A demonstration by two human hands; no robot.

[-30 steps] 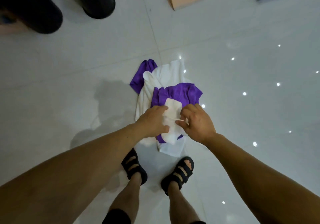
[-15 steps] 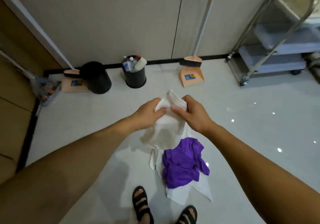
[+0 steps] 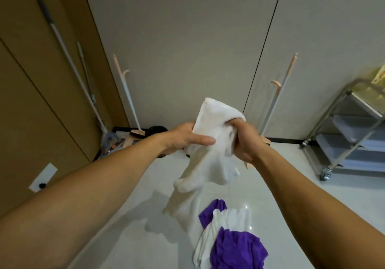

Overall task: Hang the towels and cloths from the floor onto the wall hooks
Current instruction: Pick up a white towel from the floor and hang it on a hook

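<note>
Both hands hold one white towel (image 3: 210, 137) up mid-view. The left hand (image 3: 183, 138) pinches its edge under a flat thumb, and the right hand (image 3: 244, 141) is curled round a bunched fold. The rest hangs limp toward 6 o'clock, above the pile (image 3: 235, 248) of purple and white cloths on the floor (image 3: 291, 185) at 5 o'clock. It looks light, soft and floppy (nothing stiff to help), so I'd take it by a hem and spread it before draping. No hook shows plainly.

Cleaning storeroom; mops (image 3: 68, 60), brooms (image 3: 130, 102), metal trolley (image 3: 352, 135), tiled floor (image 3: 291, 185)
</note>
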